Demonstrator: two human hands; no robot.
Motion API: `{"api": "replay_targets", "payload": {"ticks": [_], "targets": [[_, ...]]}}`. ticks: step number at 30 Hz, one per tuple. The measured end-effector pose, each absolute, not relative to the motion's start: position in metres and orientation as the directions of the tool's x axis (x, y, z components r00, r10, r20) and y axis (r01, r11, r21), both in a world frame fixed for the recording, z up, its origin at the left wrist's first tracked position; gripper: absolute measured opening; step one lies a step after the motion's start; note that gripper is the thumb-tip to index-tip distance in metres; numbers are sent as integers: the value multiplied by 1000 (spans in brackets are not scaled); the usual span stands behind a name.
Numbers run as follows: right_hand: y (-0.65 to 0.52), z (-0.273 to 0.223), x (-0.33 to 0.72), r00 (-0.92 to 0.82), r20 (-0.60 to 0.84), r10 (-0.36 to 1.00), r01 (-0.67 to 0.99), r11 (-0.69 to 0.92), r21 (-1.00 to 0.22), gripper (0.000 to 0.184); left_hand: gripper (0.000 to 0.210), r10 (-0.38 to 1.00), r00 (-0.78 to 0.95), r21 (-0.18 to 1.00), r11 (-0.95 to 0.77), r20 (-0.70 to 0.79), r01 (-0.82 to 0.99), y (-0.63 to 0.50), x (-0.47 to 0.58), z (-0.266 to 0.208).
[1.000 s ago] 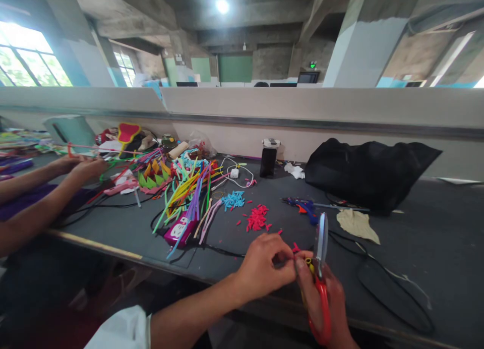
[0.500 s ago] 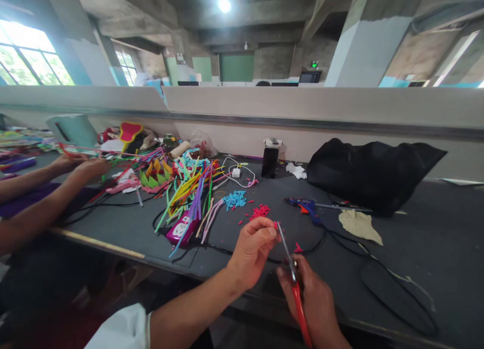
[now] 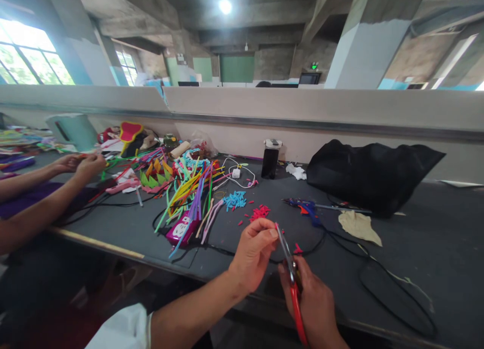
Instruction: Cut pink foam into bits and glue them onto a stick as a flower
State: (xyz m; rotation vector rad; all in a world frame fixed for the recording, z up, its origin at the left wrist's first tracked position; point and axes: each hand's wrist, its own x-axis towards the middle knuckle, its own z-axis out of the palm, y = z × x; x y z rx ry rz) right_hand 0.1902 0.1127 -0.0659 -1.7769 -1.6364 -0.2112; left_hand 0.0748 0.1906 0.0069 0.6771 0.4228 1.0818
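With my left hand [image 3: 252, 253] I pinch one small red bit [image 3: 276, 226] between the thumb and a finger. My right hand [image 3: 315, 296] is curled around the scissors [image 3: 297, 306], whose tips reach up to the bit, at my left fingertips. Whether the blades meet there, I cannot tell. Just beyond my left hand lie the red pieces [image 3: 259, 212], and behind them, more to the left, the blue pieces [image 3: 234, 200]. The glue gun [image 3: 311, 211] is ahead of my right hand; the cloth [image 3: 359, 227] lies farther to its right.
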Motion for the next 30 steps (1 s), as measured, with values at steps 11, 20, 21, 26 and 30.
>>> {"api": "replay_targets", "payload": {"ticks": [11, 20, 21, 26, 30], "targets": [[112, -71, 191, 163, 588, 792, 943, 50, -330, 44, 11, 929, 369, 755, 210, 44, -621, 191, 74, 7], [116, -67, 195, 182, 632, 754, 975, -53, -217, 43, 12, 966, 115, 929, -186, 233, -320, 193, 64, 15], [116, -69, 195, 182, 632, 753, 976, -62, -207, 42, 11, 961, 108, 934, -213, 253, -288, 193, 63, 15], [116, -76, 198, 179, 640, 747, 980, -78, -183, 35, 10, 951, 99, 944, -271, 292, -188, 195, 62, 12], [116, -75, 197, 172, 661, 730, 982, -73, -175, 30, 9, 949, 62, 946, -302, 310, -117, 197, 59, 14]]}}
